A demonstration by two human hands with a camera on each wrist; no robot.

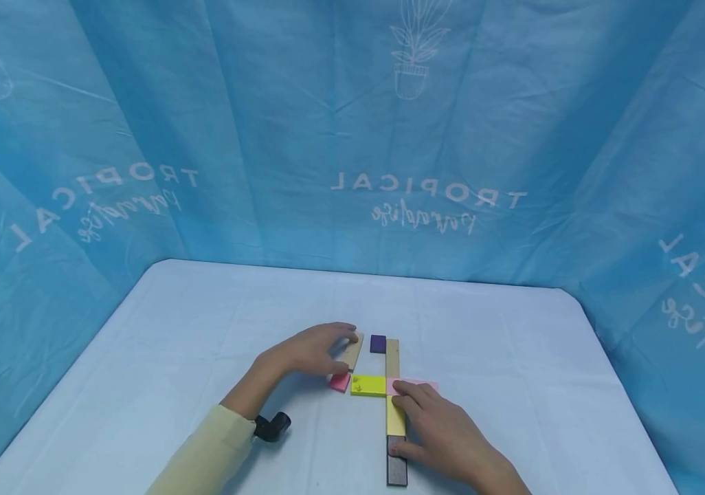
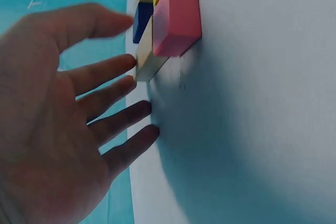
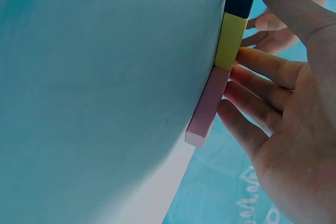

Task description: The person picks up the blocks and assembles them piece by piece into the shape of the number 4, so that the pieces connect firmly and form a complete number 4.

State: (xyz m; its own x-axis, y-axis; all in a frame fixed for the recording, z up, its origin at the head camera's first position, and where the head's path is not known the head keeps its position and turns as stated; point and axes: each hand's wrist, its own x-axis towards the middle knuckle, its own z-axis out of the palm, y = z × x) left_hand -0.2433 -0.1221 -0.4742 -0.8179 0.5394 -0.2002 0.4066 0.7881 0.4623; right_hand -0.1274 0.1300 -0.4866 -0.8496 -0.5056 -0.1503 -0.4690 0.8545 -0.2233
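My left hand (image 1: 318, 350) reaches over a plain wooden block (image 1: 351, 352), with a small hot-pink block (image 1: 339, 381) just below it. In the left wrist view its fingers are spread, fingertips close to the wooden block (image 2: 149, 59) and the pink block (image 2: 178, 19). My right hand (image 1: 442, 430) lies over a row of flat blocks. Its fingertips rest on the light pink block (image 1: 423, 384) and the yellow block (image 1: 396, 421), and its thumb on the dark grey block (image 1: 397, 471). In the right wrist view these fingers are extended along the pink block (image 3: 207, 108).
A lime-yellow block (image 1: 367, 386) extends left from the row. At the far end, a dark purple block (image 1: 378, 344) lies beside another wooden block (image 1: 392, 357). A black wrist mount (image 1: 273, 427) sits below the left wrist. Blue curtains (image 1: 352, 137) surround the white table (image 1: 235, 295).
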